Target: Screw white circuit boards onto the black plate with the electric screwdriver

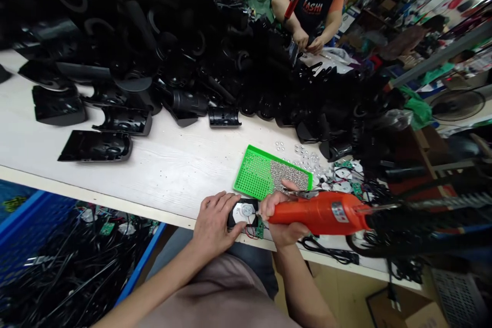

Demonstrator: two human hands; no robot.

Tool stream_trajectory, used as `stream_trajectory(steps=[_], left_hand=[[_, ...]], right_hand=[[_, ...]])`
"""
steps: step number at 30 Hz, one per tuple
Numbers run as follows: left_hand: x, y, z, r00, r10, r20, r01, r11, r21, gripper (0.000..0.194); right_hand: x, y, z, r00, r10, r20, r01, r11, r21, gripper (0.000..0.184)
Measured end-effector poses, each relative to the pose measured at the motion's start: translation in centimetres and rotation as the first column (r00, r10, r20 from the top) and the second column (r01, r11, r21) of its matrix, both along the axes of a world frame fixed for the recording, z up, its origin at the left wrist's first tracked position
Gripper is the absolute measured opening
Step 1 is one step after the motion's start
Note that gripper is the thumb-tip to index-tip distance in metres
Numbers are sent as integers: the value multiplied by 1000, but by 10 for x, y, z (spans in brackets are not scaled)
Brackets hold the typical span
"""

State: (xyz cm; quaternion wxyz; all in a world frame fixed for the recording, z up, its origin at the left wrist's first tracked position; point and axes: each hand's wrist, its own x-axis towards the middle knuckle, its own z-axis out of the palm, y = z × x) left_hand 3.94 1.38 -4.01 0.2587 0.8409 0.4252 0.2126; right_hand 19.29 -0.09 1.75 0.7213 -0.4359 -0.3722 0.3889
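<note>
Orange plastic body of an electric screwdriver (319, 213) observed in the right hand (271, 208), its long axis lying almost level across the view, bit end pointing left. Right-hand fingers (289, 185) were wrapped around the grip; bit tip hidden by the hand, so contact could not be told.

Black housing (238, 220) lay on the desk (172, 174) near its front edge, directly left of the right-hand fingers, between both hands. Its silver disc (243, 212) faced up. Left hand (211, 220) was the nearer hand, fingers spread over the housing's left side and pressing it down. Red and black wires (251, 233) and a small green circuit board (260, 228) showed just below the housing.

Just beyond the hands stood a green perforated tray (249, 174) holding small silver screws (288, 175). Clear small parts (303, 156) and white-and-green circuit boards (344, 174) lay to its right. Black plastic housings (96, 146) were heaped along the far side of the desk. A co-worker's hands (307, 41) worked farther along it, apart from the person's own.
</note>
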Motion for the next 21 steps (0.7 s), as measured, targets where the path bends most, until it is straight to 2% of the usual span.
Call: stream_trajectory(steps=[7,11,16,18,21], left_hand=[[1,-2,2,1000,10,-17,-10,1000,-12,54],[2,-2,1,999,14,-36,-14,1000,-13,54],[3,-1,1,999,18,-37,-18,1000,-16,53],[3,-1,1,1000,12,-26,-12,1000,-16,53],[1,-1,1,1000,9,-13,-9,1000,-9,54]], right_hand=[[-10,0,0,994,45,101,-52,996,67,48],[-5,0,-9,993,104,59,-109,990,88,45],[7,-2,-25,959,271,85,-278,956,90,46],[5,-1,-25,958,278,74,-285,954,92,44],[3,-1,-17,965,260,48,-263,962,74,43]])
